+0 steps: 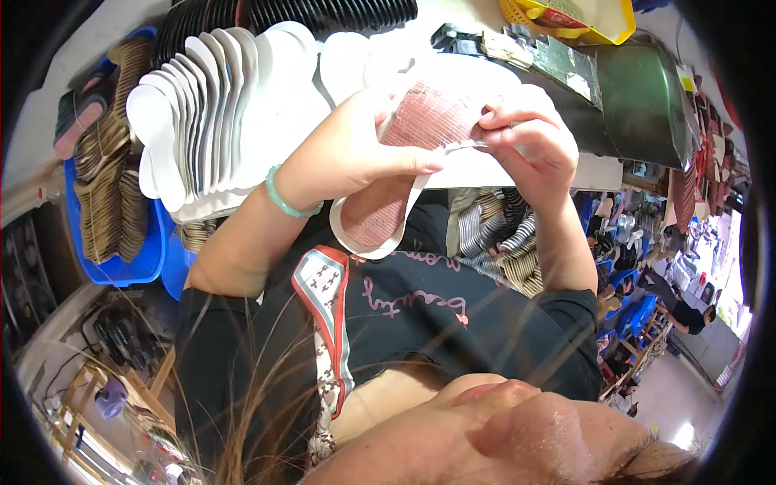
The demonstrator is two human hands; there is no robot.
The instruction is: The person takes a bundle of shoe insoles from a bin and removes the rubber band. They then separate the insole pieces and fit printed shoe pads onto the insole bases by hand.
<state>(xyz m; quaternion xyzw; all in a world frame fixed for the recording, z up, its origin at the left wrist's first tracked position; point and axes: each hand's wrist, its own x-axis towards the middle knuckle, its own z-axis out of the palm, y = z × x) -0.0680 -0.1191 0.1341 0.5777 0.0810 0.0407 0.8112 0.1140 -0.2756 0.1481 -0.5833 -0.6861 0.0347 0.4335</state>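
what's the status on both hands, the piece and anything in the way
Left hand gripping pink-and-white sole. Right hand pinching at its edge. White sole stack close by on left, not covering it.

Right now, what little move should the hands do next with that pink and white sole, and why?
I'd guess the right hand should slide slightly along the pale edge of the sole, since it pinches there while the left hand holds the sole.

Pink insole (427, 115) pt. hidden by hands (356, 144) (539, 139) — yellow basket (608, 35) cut off.
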